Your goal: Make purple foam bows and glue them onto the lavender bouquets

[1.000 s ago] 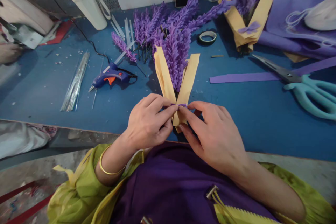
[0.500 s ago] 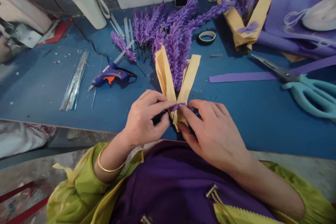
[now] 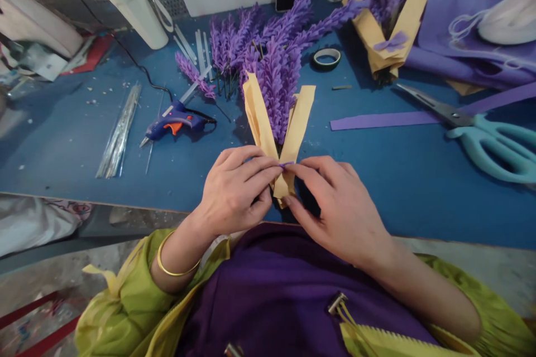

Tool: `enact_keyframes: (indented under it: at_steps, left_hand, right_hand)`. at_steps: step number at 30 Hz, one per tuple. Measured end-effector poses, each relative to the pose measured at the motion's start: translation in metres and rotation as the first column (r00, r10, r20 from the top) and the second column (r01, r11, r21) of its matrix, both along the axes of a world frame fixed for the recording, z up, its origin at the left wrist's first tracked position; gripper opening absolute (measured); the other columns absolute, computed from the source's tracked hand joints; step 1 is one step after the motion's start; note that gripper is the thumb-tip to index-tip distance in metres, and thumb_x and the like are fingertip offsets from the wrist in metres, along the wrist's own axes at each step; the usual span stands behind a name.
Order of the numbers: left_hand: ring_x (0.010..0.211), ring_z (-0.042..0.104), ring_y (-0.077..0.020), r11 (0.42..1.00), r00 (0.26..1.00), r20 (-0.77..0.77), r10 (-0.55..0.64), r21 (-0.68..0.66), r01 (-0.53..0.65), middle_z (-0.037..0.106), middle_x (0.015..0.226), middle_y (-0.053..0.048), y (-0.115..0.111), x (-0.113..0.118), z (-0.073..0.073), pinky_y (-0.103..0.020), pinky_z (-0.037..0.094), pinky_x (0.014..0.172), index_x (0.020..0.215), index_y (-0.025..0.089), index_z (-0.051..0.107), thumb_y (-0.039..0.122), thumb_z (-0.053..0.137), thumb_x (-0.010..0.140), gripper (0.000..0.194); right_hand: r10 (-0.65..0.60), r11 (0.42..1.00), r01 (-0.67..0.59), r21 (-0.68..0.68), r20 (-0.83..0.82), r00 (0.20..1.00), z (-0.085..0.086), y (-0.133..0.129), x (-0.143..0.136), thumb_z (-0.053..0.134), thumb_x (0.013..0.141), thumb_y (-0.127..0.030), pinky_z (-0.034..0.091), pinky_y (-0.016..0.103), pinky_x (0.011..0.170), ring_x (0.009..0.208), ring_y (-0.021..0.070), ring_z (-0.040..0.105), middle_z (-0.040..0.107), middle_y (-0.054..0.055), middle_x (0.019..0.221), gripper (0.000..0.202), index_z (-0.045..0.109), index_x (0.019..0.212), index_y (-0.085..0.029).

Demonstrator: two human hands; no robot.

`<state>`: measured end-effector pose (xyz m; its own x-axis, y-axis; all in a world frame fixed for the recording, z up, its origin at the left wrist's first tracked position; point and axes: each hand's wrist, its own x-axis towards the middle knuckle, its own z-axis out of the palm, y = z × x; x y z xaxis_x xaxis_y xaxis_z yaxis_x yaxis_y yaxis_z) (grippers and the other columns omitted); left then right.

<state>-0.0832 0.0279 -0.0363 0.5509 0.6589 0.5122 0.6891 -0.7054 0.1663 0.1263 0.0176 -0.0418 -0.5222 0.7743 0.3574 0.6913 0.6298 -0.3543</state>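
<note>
A small bouquet of purple lavender-like flowers (image 3: pixel 278 95), wrapped in a tan paper collar (image 3: pixel 298 122), lies before me with its base toward my body. A thin purple bow (image 3: pixel 286 165) crosses the wrap where the two tan flaps meet. My left hand (image 3: pixel 238 189) is closed at the bow's left side, its fingertips pressed on the bow and paper. With the index finger at the bow's right end and the thumb lower on the paper, my right hand (image 3: pixel 335 206) grips the bouquet's base. Fingers hide most of the bow.
A blue glue gun (image 3: pixel 173 121) and a bundle of clear strips (image 3: pixel 119 134) lie left. Behind are loose lavender stems (image 3: pixel 234 39), a tape roll (image 3: pixel 325 58) and a finished-looking bouquet (image 3: pixel 385 39). Teal-handled scissors (image 3: pixel 486 134) rest over a purple strip (image 3: pixel 385 120) at right.
My left fingers have shifted slightly right and come closer together over the bow. The bow shows as a thinner line now. The whole view has moved slightly.
</note>
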Motion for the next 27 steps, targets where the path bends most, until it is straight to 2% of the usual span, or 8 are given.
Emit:
enact_keyframes:
  at_steps: [3, 8, 21, 27]
  left_hand:
    - [0.105, 0.064, -0.0264, 1.0, 1.0, 0.004, 0.0, -0.007, 0.0, 0.077, 0.106, -0.005, -0.0001, 0.0003, 0.0007, -0.042, 0.05, 0.089, 0.107, 0.017, 0.072, 0.009, 0.058, 0.08, 0.032]
    - [0.104, 0.064, -0.0264, 1.0, 1.0, 0.011, 0.005, -0.01, -0.005, 0.077, 0.106, -0.005, -0.001, 0.0003, -0.0003, -0.042, 0.049, 0.089, 0.106, 0.016, 0.072, 0.01, 0.061, 0.08, 0.03]
    - [0.105, 0.062, -0.0251, 0.999, 0.999, 0.05, -0.016, -0.038, 0.018, 0.077, 0.107, -0.004, -0.0033, 0.0021, 0.0004, -0.039, 0.044, 0.092, 0.107, 0.015, 0.072, 0.008, 0.06, 0.083, 0.027]
    - [0.105, 0.061, -0.0253, 1.0, 0.998, 0.055, -0.014, -0.013, 0.015, 0.077, 0.107, -0.004, -0.0042, 0.0015, -0.0015, -0.039, 0.043, 0.092, 0.107, 0.016, 0.071, 0.009, 0.058, 0.085, 0.026]
  right_hand:
    - [-0.02, 1.0, 0.021, 0.0, -0.078, 0.997, 0.0002, 0.0002, 0.0023, 0.059, 0.092, -0.029, 0.048, 0.039, 0.082, 0.1, 0.0256, 0.059, 0.063, 0.015, 0.11, 0.037, 0.058, 0.124, -0.009]
    - [0.036, 0.999, -0.036, 0.037, 0.006, 0.999, 0.001, -0.0005, 0.0005, 0.059, 0.093, -0.031, 0.046, 0.041, 0.083, 0.102, 0.027, 0.059, 0.062, 0.015, 0.111, 0.041, 0.06, 0.127, -0.009]
    - [0.056, 0.991, -0.05, -0.122, 0.042, 0.998, 0.0063, -0.0028, -0.0013, 0.053, 0.096, -0.034, 0.043, 0.043, 0.089, 0.106, 0.0267, 0.053, 0.06, 0.014, 0.117, 0.042, 0.058, 0.13, -0.009]
    - [0.021, 0.989, -0.021, -0.147, -0.004, 1.0, 0.0063, -0.0062, -0.001, 0.055, 0.095, -0.033, 0.042, 0.043, 0.091, 0.108, 0.026, 0.052, 0.058, 0.012, 0.119, 0.042, 0.057, 0.131, -0.012]
